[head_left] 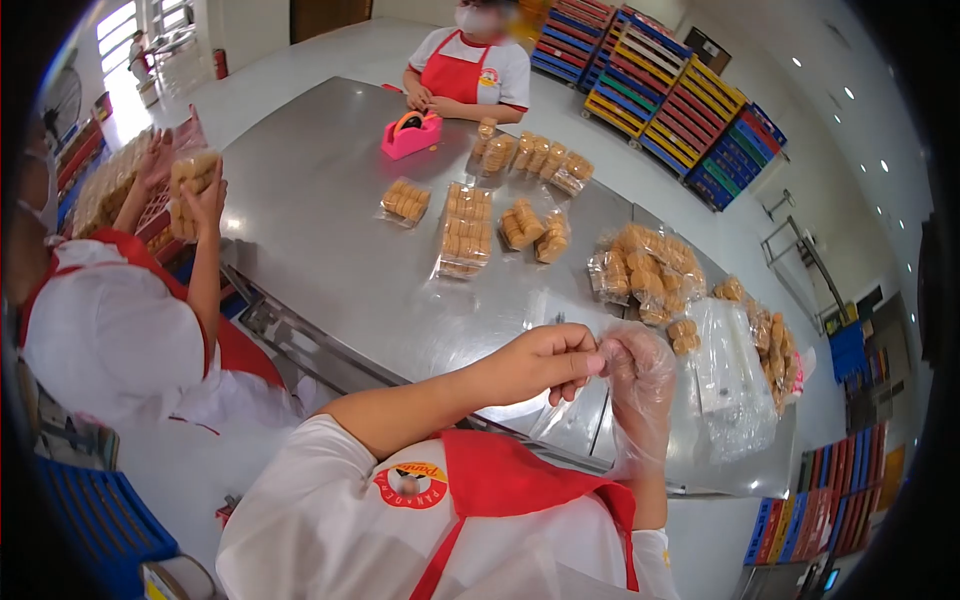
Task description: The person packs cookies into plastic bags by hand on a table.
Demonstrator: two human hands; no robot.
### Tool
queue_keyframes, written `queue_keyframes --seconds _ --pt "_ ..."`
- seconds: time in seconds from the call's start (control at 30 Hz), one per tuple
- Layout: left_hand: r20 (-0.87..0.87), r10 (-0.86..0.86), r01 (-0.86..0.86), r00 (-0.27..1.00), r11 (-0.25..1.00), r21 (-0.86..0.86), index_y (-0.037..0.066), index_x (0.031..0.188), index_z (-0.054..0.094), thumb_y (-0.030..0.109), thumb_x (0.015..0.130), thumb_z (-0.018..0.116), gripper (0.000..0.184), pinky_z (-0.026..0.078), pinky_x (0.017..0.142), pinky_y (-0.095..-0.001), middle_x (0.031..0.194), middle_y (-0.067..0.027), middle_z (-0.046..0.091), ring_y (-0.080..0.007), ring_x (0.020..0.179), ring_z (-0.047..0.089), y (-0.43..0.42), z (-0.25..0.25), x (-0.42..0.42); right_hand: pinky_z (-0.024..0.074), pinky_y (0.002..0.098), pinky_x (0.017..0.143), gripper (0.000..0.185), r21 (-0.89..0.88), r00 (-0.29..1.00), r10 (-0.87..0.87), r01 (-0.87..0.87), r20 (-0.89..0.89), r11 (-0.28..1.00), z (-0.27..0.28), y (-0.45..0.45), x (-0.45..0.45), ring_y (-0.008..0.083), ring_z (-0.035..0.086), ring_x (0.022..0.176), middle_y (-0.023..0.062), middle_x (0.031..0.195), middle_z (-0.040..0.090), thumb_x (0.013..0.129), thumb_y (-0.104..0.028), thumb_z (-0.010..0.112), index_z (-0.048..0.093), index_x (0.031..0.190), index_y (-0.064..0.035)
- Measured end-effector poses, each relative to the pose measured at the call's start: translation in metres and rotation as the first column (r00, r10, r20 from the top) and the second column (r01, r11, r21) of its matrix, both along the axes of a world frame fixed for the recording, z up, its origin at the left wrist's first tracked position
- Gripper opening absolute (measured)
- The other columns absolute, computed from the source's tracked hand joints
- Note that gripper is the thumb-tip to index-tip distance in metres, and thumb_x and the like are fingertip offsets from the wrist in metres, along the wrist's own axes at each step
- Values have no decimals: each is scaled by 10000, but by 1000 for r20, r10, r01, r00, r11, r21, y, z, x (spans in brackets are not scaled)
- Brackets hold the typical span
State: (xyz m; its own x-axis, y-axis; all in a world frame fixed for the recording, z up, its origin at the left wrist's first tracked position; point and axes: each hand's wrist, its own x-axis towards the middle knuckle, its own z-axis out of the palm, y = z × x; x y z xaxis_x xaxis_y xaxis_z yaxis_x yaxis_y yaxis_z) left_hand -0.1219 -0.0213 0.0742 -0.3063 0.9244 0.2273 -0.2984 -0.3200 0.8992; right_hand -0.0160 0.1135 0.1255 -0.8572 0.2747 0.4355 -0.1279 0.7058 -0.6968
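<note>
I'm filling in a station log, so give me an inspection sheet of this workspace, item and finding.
Surface: metal table, shiny, with goods on it.
Job's things: bagged baked goods, some in rows, others heaped; clear plastic lying beside the heap.
Clutter: pink tape dispenser toward the far side.
Hands: bare left hand, fingers curled, meeting the gloved right hand.
Cables: nothing seen on the table.
Surroundings: one co-worker across, another at left holding a pack; stacked crates.

Steel table (300, 200) bearing pink tape dispenser (408, 143). Single bun pack (405, 202) near dispenser, camera side; heaped bun packs (650, 268), clear plastic bags (722, 355) well right of dispenser.
</note>
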Motion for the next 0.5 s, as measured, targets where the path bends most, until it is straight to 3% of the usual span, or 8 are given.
queue_keyframes --seconds 0.07,0.17,0.33,0.37,0.43,0.5 --pt "-5 6 -6 1000 999 33 58 924 524 247 1032 525 218 461 614 -248 769 -14 560 -84 707 553 2 0 6 461 301 617 70 32 994 54 -51 -93 998 2 5 3 181 562 659 90 800 596 921 -46 634 598 890 5" --pt "-2 37 -36 999 997 66 60 938 521 249 1036 517 213 461 622 -247 787 -13 557 -84 724 553 11 1 16 465 299 634 54 -105 983 113 -129 -142 986 1 17 5 182 558 686 88 830 593 930 -35 623 592 917 8" --pt "7 90 -91 996 994 53 41 940 525 214 1037 504 200 474 632 -256 795 -21 563 -98 728 572 28 5 31 473 298 658 52 24 973 186 -184 -139 983 4 42 11 168 563 738 78 890 594 953 -42 606 589 974 3" --pt "-79 161 -159 984 987 35 33 936 526 192 1028 511 185 479 634 -261 795 -27 565 -102 725 576 30 8 35 478 300 666 58 39 965 219 -216 -142 976 5 46 11 166 567 750 72 903 596 959 -44 601 587 996 -2" --pt "-251 289 -296 924 955 13 17 927 527 148 1011 526 156 490 637 -272 796 -38 571 -109 719 585 32 14 42 490 302 689 87 -226 961 255 -274 -107 935 9 40 14 161 579 768 60 931 602 958 -43 605 584 1040 -22" --pt "-297 334 -329 895 942 67 3 904 532 102 974 546 122 496 642 -278 802 -43 581 -117 714 594 37 14 43 501 299 705 135 -481 931 349 -353 -102 802 9 40 17 155 588 786 51 947 604 950 -43 617 580 1080 -37"
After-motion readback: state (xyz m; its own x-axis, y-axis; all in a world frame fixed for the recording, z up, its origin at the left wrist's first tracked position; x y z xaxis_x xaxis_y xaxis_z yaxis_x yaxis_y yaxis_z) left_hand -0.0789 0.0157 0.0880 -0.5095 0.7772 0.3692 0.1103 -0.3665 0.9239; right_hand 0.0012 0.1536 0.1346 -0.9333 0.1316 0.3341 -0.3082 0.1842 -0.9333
